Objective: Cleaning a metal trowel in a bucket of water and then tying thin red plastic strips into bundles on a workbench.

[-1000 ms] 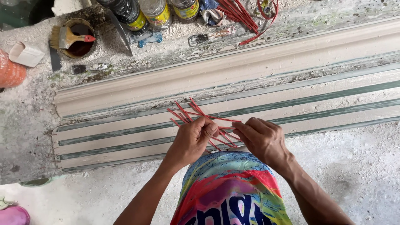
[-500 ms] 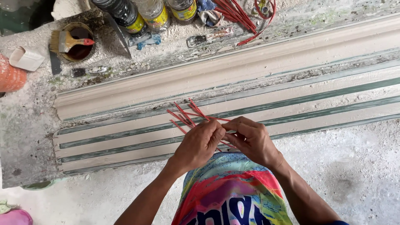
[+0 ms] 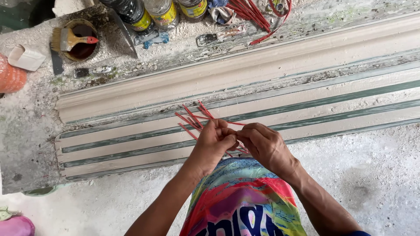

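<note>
I see both hands close together over the near edge of the moulding (image 3: 245, 78), which lies lengthwise across the bench (image 3: 26, 144). Left hand (image 3: 213, 144) is curled shut round a bunch of red strips (image 3: 192, 120); their ends fan out up & left from the fist, over the pale and green bands of the moulding. Right hand (image 3: 264, 146) is bent in twd the left, fingertips pinching at the same bunch where the two hands meet; a strip or two shows just under the knuckles. Can't tell how many strips each hand has.

Far side of bench: a tin (image 3: 81, 41) w/ a brush (image 3: 70, 39) laid across it, a row of bottles (image 3: 162, 11) at the top edge, a 2nd pile of red strips (image 3: 253, 13) top centre-right. White scoop (image 3: 26, 57) and an orange thing (image 3: 11, 76) at far left. Bench top is dusty w/ white crumbs.
</note>
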